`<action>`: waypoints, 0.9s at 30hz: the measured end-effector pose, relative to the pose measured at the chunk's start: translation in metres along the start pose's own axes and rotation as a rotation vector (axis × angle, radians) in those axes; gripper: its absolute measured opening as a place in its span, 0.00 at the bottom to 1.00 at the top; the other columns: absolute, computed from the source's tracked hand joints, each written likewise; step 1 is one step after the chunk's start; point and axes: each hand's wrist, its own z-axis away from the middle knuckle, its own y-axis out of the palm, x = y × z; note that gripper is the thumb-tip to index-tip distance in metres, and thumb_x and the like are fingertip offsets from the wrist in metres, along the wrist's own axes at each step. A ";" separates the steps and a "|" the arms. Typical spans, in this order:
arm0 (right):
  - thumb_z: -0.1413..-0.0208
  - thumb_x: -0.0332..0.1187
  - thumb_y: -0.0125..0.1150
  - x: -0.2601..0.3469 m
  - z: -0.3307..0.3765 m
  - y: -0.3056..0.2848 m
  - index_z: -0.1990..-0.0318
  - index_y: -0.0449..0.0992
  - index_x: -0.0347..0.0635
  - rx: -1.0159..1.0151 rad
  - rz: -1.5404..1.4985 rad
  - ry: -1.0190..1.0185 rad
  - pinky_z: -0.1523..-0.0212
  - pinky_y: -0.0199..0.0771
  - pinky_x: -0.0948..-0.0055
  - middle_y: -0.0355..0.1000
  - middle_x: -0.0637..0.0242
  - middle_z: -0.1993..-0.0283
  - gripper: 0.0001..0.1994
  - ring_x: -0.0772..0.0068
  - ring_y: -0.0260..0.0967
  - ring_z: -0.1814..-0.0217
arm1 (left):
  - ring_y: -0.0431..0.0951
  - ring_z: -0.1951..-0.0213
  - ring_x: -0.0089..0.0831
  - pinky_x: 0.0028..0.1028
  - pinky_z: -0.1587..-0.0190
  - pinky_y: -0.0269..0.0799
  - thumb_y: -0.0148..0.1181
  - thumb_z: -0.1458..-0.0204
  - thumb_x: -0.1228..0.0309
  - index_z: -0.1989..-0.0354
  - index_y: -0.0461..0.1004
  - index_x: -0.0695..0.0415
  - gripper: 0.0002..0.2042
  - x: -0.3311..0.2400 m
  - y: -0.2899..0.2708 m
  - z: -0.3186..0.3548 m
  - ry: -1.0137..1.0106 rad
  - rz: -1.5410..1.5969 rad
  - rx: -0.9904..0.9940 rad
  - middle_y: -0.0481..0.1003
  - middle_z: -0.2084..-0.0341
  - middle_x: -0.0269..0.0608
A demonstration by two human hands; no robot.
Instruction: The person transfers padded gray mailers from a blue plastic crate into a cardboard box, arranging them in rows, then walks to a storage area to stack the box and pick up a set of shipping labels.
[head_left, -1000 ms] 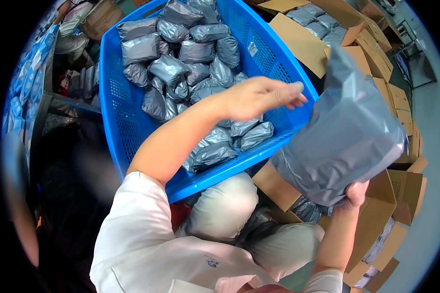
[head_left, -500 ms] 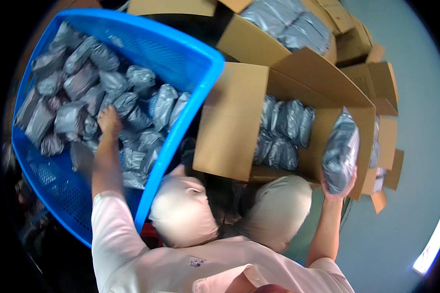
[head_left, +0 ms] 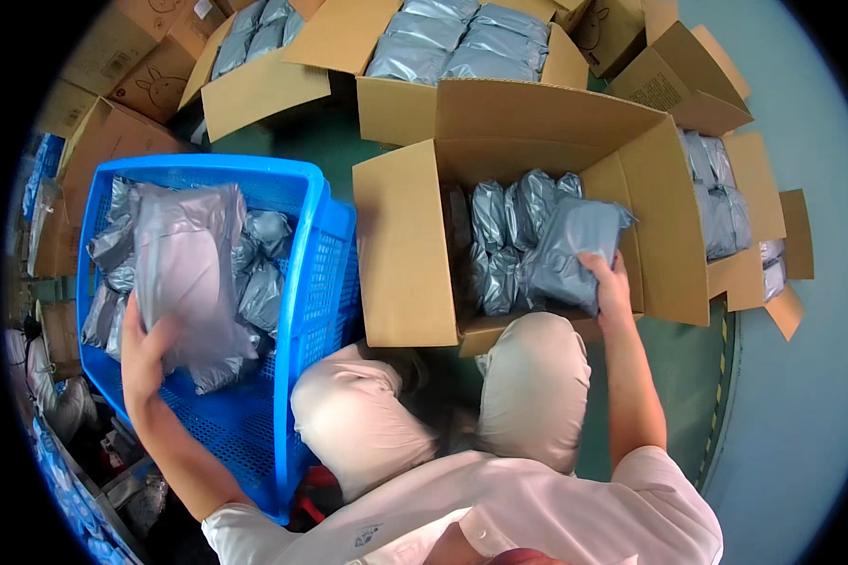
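My left hand (head_left: 149, 347) grips the lower edge of a pale grey plastic-wrapped package (head_left: 190, 264), raised over the blue basket (head_left: 300, 377). That hand is slightly blurred. Beneath the package, several smaller grey wrapped packages (head_left: 264, 299) lie heaped in the basket. My right hand (head_left: 610, 282) has its fingers round the right side of a darker grey wrapped package (head_left: 575, 247), which is over the right part of the open cardboard box (head_left: 398, 240) between the basket and the wall. Inside the box, several grey packages (head_left: 501, 278) stand packed side by side.
Open cartons full of grey packages (head_left: 466, 42) stand behind the box, and another filled carton (head_left: 721, 202) adjoins its right side. Closed cartons (head_left: 155, 80) are stacked at the far left. A pale wall (head_left: 791, 122) runs along the right. My knees (head_left: 537, 386) are close to the box.
My left hand has lifted a package from the basket. My right hand has brought its package leftward from beside the box to over its inside. The view has shifted, showing more cartons behind.
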 end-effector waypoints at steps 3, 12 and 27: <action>0.58 0.38 0.71 -0.003 -0.002 0.007 0.36 0.60 0.31 0.049 0.152 -0.113 0.42 0.69 0.65 0.69 0.53 0.44 0.41 0.60 0.69 0.45 | 0.76 0.60 0.25 0.24 0.57 0.72 0.64 0.50 0.67 0.35 0.61 0.64 0.33 -0.040 0.047 0.023 0.041 0.144 0.048 0.75 0.55 0.38; 0.58 0.48 0.71 0.035 -0.013 0.052 0.29 0.46 0.32 0.054 0.843 -0.234 0.38 0.67 0.60 0.62 0.38 0.37 0.54 0.43 0.66 0.37 | 0.77 0.51 0.60 0.45 0.49 0.74 0.58 0.47 0.45 0.27 0.45 0.55 0.45 -0.123 0.307 -0.040 0.117 -0.870 0.344 0.70 0.47 0.66; 0.45 0.44 0.65 -0.091 -0.098 0.105 0.36 0.53 0.27 0.499 1.343 -0.016 0.40 0.70 0.55 0.70 0.36 0.44 0.38 0.42 0.70 0.40 | 0.80 0.59 0.50 0.43 0.56 0.76 0.53 0.40 0.61 0.39 0.66 0.60 0.23 -0.053 0.330 0.030 0.464 -0.951 0.864 0.75 0.56 0.53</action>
